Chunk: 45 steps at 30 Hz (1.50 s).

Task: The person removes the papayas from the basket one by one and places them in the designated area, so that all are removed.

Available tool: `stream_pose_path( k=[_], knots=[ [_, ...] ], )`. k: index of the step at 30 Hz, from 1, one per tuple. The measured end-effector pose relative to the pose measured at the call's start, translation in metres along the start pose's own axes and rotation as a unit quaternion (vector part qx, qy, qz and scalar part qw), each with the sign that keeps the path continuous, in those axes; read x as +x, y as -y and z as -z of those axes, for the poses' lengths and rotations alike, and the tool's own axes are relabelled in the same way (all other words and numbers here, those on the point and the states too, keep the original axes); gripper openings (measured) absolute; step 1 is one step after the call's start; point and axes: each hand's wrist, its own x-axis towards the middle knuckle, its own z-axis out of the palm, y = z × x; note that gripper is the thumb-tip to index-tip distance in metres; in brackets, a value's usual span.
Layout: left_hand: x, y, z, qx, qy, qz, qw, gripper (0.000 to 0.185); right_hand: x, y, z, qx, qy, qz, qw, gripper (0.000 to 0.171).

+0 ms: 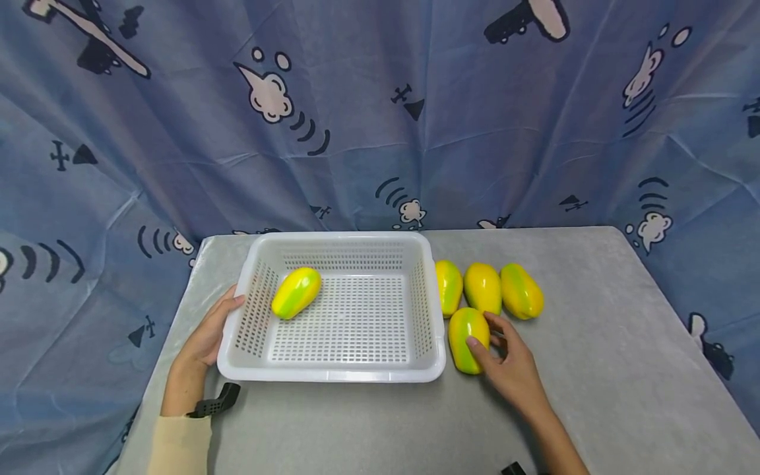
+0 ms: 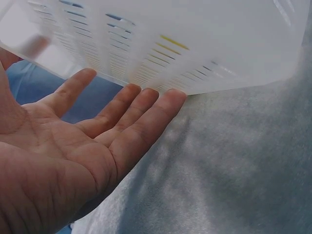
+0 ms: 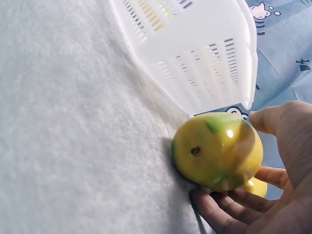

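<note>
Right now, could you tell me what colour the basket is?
The basket is white, clearest in the head view.

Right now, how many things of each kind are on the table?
Mangoes: 5, one inside the basket, one under the right hand, three in a row beside the basket
White basket: 1
Total: 6

Basket: white perforated plastic basket
Fruits: glossy yellow oval fruit with green streaks
Table: grey felt-covered table
Backdrop: blue curtain, cartoon planes and clouds

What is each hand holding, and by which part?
Right hand cups the near mango by its right side. Left hand lies open against the basket wall, gripping nothing.
</note>
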Motion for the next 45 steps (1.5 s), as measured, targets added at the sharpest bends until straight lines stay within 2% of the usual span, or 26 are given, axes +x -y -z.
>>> stream_pose_path(
  k=[5, 11, 16, 27, 35, 45],
  knots=[
    [0.001, -0.001, 0.001, -0.005, 0.010, -0.003, 0.9999, 0.069, 0.000, 0.001, 0.006, -0.011, -0.004, -0.017, 1.000, 0.067],
    [0.004, -0.001, 0.002, -0.011, 0.018, -0.005, 0.9998, 0.070, -0.004, 0.006, 0.017, 0.009, -0.002, -0.038, 0.999, 0.062],
    [0.003, -0.001, 0.002, -0.013, 0.020, -0.002, 0.9997, 0.070, -0.004, 0.008, 0.019, -0.007, -0.014, -0.014, 1.000, 0.054],
    [0.001, 0.000, 0.002, -0.013, 0.018, -0.005, 0.9997, 0.070, 0.005, 0.022, 0.024, -0.035, -0.037, 0.074, 0.996, 0.045],
    [0.003, 0.002, 0.002, -0.010, 0.024, -0.015, 0.9995, 0.069, 0.016, 0.044, 0.027, -0.061, -0.019, 0.085, 0.994, 0.047],
    [0.003, 0.003, 0.003, -0.017, 0.018, -0.014, 0.9996, 0.069, 0.028, 0.067, 0.025, -0.044, 0.009, 0.110, 0.993, 0.048]
  ],
)
